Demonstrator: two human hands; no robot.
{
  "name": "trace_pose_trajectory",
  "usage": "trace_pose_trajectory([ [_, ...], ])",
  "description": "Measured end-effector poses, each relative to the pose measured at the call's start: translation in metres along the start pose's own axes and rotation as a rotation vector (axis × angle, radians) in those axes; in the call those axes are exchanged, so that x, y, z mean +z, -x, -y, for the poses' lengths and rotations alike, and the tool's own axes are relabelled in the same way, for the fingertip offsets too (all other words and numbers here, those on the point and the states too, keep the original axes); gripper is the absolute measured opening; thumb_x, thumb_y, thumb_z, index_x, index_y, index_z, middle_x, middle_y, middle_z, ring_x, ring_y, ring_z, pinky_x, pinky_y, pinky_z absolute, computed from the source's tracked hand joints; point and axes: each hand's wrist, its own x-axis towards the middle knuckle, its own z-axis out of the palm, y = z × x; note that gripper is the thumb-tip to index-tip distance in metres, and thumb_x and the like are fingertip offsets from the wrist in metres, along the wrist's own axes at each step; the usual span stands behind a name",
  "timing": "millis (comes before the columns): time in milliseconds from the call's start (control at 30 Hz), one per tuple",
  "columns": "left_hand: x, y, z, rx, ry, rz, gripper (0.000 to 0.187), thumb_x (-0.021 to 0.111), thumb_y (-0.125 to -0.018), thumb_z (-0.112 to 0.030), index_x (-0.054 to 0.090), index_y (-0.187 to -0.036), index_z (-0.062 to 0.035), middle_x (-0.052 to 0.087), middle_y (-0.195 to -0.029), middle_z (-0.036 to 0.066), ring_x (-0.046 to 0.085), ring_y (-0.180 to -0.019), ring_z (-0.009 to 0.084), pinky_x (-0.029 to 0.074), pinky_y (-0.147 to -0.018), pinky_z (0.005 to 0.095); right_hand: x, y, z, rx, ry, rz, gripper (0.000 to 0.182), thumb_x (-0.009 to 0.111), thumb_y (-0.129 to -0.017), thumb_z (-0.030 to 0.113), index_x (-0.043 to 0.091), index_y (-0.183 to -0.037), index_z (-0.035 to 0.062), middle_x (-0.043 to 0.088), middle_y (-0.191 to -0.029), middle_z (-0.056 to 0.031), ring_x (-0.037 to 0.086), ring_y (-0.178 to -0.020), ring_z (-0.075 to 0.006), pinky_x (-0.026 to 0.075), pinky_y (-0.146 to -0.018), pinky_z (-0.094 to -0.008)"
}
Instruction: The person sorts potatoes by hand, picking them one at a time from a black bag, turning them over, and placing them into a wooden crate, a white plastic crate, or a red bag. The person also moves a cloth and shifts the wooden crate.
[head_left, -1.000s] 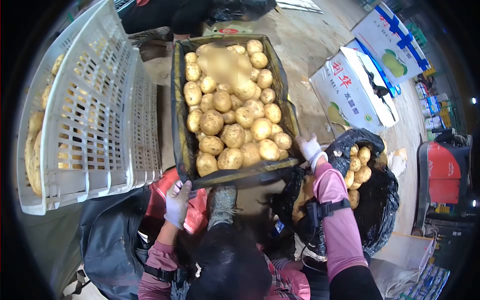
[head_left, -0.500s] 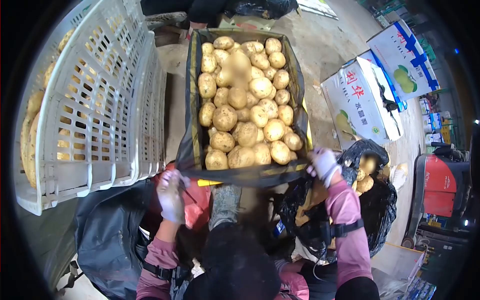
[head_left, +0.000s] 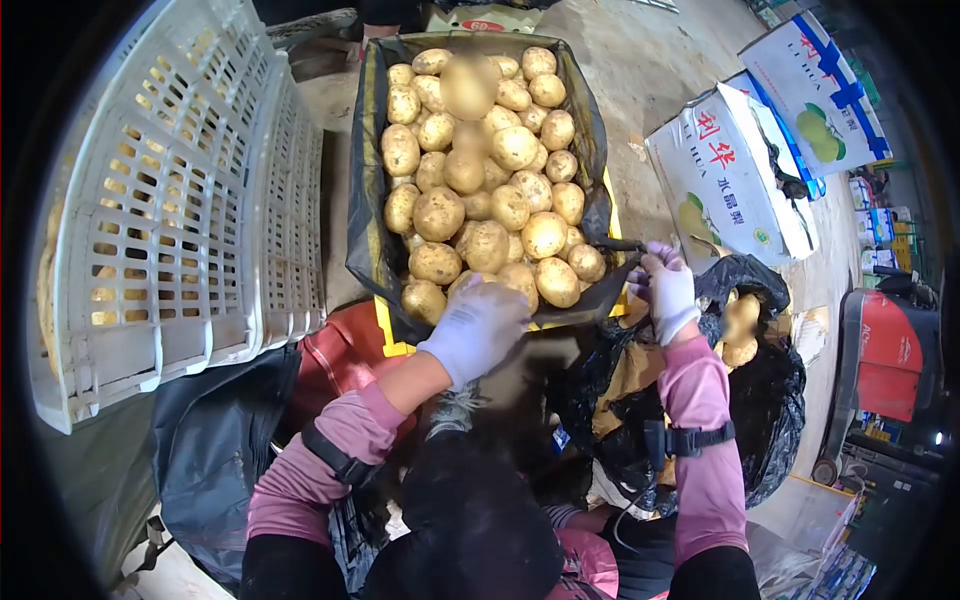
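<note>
In front of me stands a yellow crate (head_left: 392, 335) with a dark mesh-like liner (head_left: 362, 215), filled with several pale brown potatoes (head_left: 437, 214). My left hand (head_left: 478, 325), in a white glove, lies across the crate's near edge. Its fingers reach over the closest potatoes and are partly spread. At the crate's right near corner, my gloved right hand (head_left: 668, 290) pinches a twisted bit of the liner and pulls it outward. A black plastic bag (head_left: 765, 420) with a few potatoes inside sits just below and right of that hand.
A white slatted crate (head_left: 185, 200) holding potatoes stands tilted at the left. Printed white cartons (head_left: 725, 175) are on the floor at the right, with a red machine (head_left: 885, 355) beyond them. A red bag (head_left: 345, 360) and dark sheeting (head_left: 215, 455) lie at the lower left.
My left hand has let go of the liner's left near corner and moved right onto the near potatoes. My right hand has risen slightly, drawing the liner corner outward. The yellow rim shows more.
</note>
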Motion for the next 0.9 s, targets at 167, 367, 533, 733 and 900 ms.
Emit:
trace_pose_trajectory([
  [167,0.027,0.006,0.021,-0.179,0.515,-0.186,0.021,0.062,-0.096,-0.019,0.066,-0.108,-0.0022,0.064,-0.097,0.010,0.058,-0.087,0.0219,0.048,-0.079,0.0326,0.026,0.088,0.034,-0.616,0.377,0.068,0.017,0.066,-0.089,0.010,0.066,-0.104,0.0013,0.070,-0.090,-0.0145,0.070,-0.079,-0.0221,0.054,-0.070,-0.0321],
  [367,0.008,-0.001,0.004,-0.236,0.667,-0.025,0.021,0.060,-0.096,-0.017,0.067,-0.112,-0.0056,0.065,-0.096,0.009,0.052,-0.078,0.0207,0.046,-0.076,0.0328,0.065,0.140,0.017,-0.337,0.835,0.488,0.037,0.065,-0.090,0.038,0.065,-0.106,0.0051,0.068,-0.102,-0.0194,0.067,-0.094,-0.0357,0.052,-0.082,-0.0431],
  [533,0.012,0.007,0.003,-0.020,0.412,-0.057,0.020,0.061,-0.091,-0.012,0.071,-0.108,-0.0114,0.068,-0.100,0.007,0.056,-0.082,0.0261,0.042,-0.091,0.0372,0.070,0.131,0.029,-0.412,0.914,0.484,0.040,0.062,-0.091,0.042,0.063,-0.102,0.0032,0.067,-0.097,-0.0216,0.066,-0.089,-0.0381,0.052,-0.077,-0.0474],
  [733,0.012,0.004,-0.006,-0.070,0.385,-0.028,0.020,0.062,-0.089,-0.024,0.071,-0.100,-0.0098,0.068,-0.094,0.014,0.063,-0.094,0.0338,0.049,-0.083,0.0442,0.066,0.122,0.022,-0.635,1.144,0.511,0.023,0.052,-0.095,0.027,0.062,-0.091,0.0064,0.069,-0.083,-0.0167,0.069,-0.077,-0.0356,0.053,-0.069,-0.0466],
  [900,0.021,-0.003,-0.006,0.103,0.128,-0.116,0.030,0.065,-0.079,-0.017,0.064,-0.108,-0.0089,0.064,-0.103,0.014,0.062,-0.102,0.0333,0.050,-0.086,0.0429,0.075,0.129,0.030,-0.550,1.307,0.515,0.028,0.050,-0.094,0.026,0.065,-0.085,0.0042,0.070,-0.082,-0.0182,0.070,-0.075,-0.0359,0.054,-0.068,-0.0478],
])
